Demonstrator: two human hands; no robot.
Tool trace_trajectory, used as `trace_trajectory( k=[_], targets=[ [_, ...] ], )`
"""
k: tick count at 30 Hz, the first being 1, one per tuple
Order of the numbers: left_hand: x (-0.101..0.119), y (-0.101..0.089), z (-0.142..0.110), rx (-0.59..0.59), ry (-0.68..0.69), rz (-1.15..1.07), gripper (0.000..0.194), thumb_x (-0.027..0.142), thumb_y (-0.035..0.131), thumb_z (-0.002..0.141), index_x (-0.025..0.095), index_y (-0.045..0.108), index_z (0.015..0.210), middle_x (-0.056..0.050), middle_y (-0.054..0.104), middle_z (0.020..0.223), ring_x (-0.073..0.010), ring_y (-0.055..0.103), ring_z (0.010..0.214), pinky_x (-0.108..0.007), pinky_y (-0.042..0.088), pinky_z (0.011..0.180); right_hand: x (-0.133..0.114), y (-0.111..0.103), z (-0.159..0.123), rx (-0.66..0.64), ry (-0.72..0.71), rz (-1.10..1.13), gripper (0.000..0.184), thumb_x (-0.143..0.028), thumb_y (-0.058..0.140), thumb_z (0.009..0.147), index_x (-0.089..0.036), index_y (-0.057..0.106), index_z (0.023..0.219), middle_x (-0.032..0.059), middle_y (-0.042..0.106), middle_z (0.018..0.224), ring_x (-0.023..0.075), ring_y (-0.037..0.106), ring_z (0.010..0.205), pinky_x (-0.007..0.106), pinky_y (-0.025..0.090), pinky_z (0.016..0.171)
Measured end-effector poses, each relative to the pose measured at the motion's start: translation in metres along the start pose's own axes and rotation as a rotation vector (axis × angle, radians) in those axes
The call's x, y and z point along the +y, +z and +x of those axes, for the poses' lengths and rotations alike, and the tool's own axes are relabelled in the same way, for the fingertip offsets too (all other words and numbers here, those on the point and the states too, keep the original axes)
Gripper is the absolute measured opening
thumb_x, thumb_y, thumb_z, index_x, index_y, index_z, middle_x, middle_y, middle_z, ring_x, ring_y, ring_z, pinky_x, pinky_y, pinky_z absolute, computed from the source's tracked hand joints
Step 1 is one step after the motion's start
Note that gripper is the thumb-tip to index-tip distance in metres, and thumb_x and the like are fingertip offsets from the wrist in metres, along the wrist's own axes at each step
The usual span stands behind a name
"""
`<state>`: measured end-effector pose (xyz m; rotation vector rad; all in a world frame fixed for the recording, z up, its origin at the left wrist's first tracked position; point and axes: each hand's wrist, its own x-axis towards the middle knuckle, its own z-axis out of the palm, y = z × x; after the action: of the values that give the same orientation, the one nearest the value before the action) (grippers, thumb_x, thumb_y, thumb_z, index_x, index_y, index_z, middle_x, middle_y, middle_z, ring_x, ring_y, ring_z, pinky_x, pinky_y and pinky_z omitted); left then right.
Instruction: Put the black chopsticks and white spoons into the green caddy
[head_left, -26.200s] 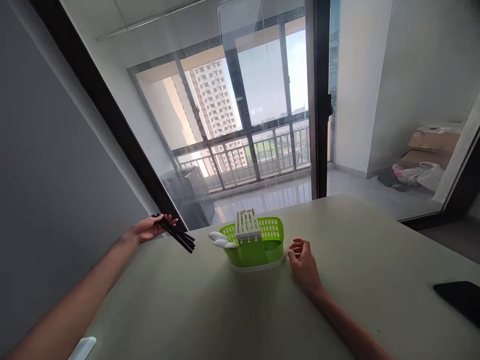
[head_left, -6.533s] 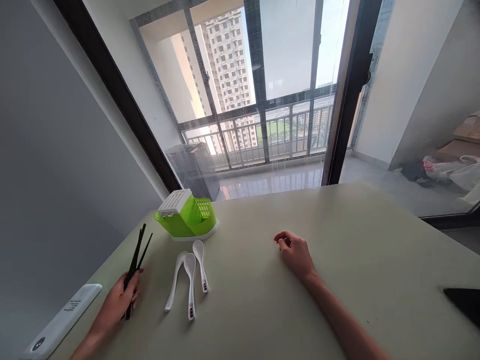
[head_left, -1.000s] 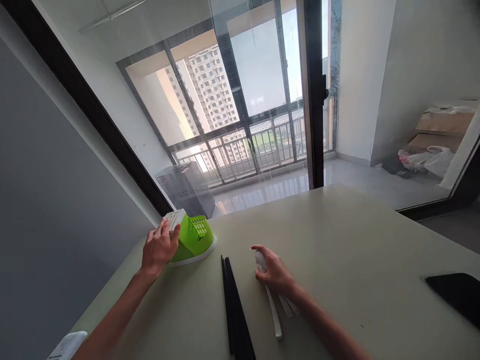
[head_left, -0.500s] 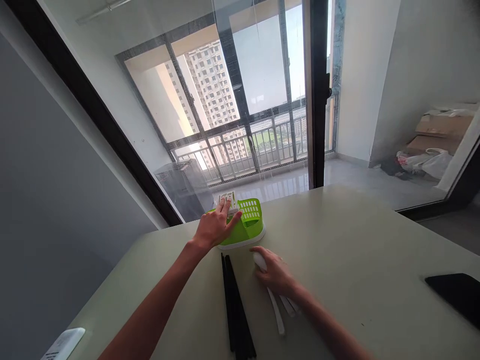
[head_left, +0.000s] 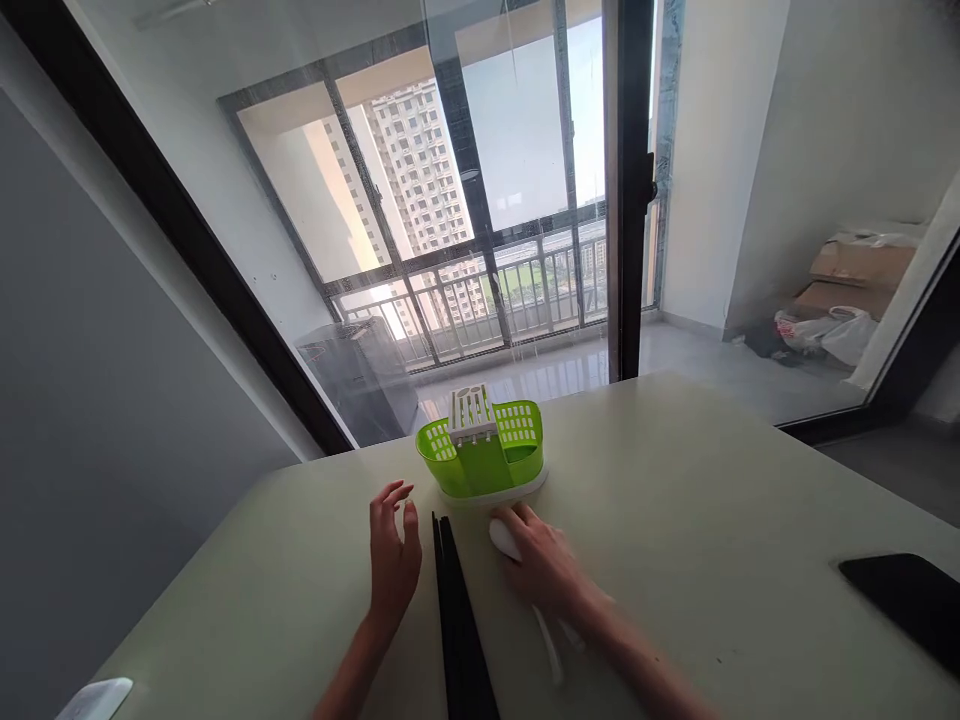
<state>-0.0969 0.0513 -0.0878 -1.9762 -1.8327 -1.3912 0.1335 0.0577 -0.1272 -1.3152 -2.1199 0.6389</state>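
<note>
A green utensil basket with a white base stands near the table's far edge, and a white slotted piece sits across its top. My left hand is open, in front of the basket's left side, with nothing in its fingers. Just right of it lies a bundle of black chopsticks. My right hand is closed over a white spoon, whose rounded bowl shows beyond the fingers. White handles come out below the palm, and the hand hides how many spoons are in its grip.
A black flat object lies at the table's right side. The corner of a white object shows at the lower left. Behind the table is a glass door, with bags and boxes beyond it.
My left hand has let go of the white slotted piece on the basket and moved back toward me. My right hand has shifted slightly left with its fingers on the spoon.
</note>
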Motion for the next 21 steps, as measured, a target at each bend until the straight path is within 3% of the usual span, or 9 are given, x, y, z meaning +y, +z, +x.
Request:
trace_trajectory(
  k=[4,8,15,21],
  targets=[
    [-0.032,0.002,-0.018,-0.152,-0.167,-0.034,0.038,0.050,0.047,0.096,0.020,0.060,0.116,-0.012,0.061,0.126,-0.0284,0.060,0.119,-0.050,0.052,0.099,-0.002,-0.002,0.000,-0.010,-0.013,-0.017,0.050,-0.016,0.054,0.079,-0.028,0.055,0.127,0.0048,0.061,0.120,0.0220,0.064,0.097,0.029,0.040,0.075],
    [-0.029,0.002,-0.019,-0.354,-0.240,-0.007,0.044,0.052,0.049,0.095,0.022,0.055,0.126,-0.011,0.062,0.133,-0.0290,0.057,0.128,-0.052,0.045,0.110,-0.001,0.000,0.000,0.003,-0.014,0.004,0.051,-0.014,0.053,0.078,-0.029,0.054,0.126,0.0055,0.060,0.121,0.0229,0.063,0.101,0.029,0.040,0.077],
    [-0.022,0.001,-0.025,-0.534,-0.072,0.049,0.054,0.052,0.056,0.093,0.028,0.047,0.140,-0.009,0.054,0.147,-0.0295,0.046,0.141,-0.052,0.039,0.116,0.001,0.005,0.001,0.020,-0.007,0.021,0.048,-0.018,0.055,0.078,-0.029,0.055,0.125,0.0055,0.057,0.127,0.0230,0.063,0.099,0.030,0.042,0.076],
    [-0.025,0.002,-0.029,-0.521,-0.064,0.043,0.054,0.047,0.055,0.095,0.028,0.045,0.144,-0.008,0.055,0.148,-0.0271,0.046,0.142,-0.050,0.042,0.115,0.002,0.004,0.000,0.041,-0.020,-0.071,0.044,-0.021,0.053,0.081,-0.029,0.056,0.124,0.0059,0.058,0.126,0.0230,0.065,0.094,0.031,0.042,0.072]
  ],
)
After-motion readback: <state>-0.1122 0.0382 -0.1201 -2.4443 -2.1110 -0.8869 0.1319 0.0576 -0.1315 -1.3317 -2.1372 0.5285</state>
